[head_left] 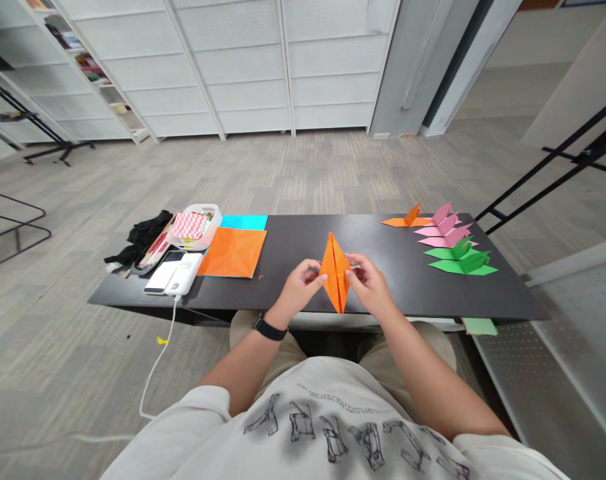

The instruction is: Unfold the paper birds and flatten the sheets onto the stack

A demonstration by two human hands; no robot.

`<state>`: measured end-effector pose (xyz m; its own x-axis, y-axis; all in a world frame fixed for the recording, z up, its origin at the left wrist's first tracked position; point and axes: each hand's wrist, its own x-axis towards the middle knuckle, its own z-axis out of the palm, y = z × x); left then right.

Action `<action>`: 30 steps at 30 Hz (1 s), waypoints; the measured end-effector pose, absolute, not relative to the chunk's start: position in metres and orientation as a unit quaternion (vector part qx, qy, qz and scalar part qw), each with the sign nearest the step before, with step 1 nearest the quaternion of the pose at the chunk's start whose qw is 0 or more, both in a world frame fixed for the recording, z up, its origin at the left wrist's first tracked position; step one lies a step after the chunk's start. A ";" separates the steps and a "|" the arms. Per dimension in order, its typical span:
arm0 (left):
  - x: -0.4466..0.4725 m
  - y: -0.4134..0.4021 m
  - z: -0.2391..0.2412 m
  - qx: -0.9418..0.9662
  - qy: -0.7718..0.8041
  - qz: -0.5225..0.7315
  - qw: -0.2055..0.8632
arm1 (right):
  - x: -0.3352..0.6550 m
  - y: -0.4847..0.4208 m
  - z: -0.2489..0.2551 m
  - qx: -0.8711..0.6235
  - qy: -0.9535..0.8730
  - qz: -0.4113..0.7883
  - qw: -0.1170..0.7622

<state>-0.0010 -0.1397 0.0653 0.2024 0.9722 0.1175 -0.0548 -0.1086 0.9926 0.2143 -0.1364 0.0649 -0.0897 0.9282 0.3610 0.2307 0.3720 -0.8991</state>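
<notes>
An orange folded paper [335, 273], shaped like a tall diamond with a slit down its middle, is held upright over the near part of the dark table. My left hand [305, 283] pinches its left corner, thumb in front and fingers behind. On the opposite corner, my right hand [370, 283] grips in the same way. Parts of the fingers are hidden behind the paper. To the left lies a stack of orange paper sheets [235, 252], with blue paper [243, 221] showing beyond it.
Along the right of the dark table [293, 233] stand folded paper cranes: orange [410, 217], pink [443, 230] and green [465, 260]. At the left are a white basket [213, 227], a white power bank [183, 272] with a cable [163, 353], a phone [165, 272] and black cloth [147, 230].
</notes>
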 end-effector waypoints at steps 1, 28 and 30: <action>0.000 -0.139 0.065 0.560 0.405 0.485 0.536 | 0.214 -0.136 0.063 -0.443 -0.649 0.353 0.508; -0.003 -0.130 0.056 0.674 0.404 0.477 0.393 | 0.218 -0.130 0.060 -0.411 -0.682 0.352 0.491; -0.004 -0.131 0.060 0.696 0.417 0.469 0.348 | 0.218 -0.131 0.064 -0.400 -0.695 0.344 0.488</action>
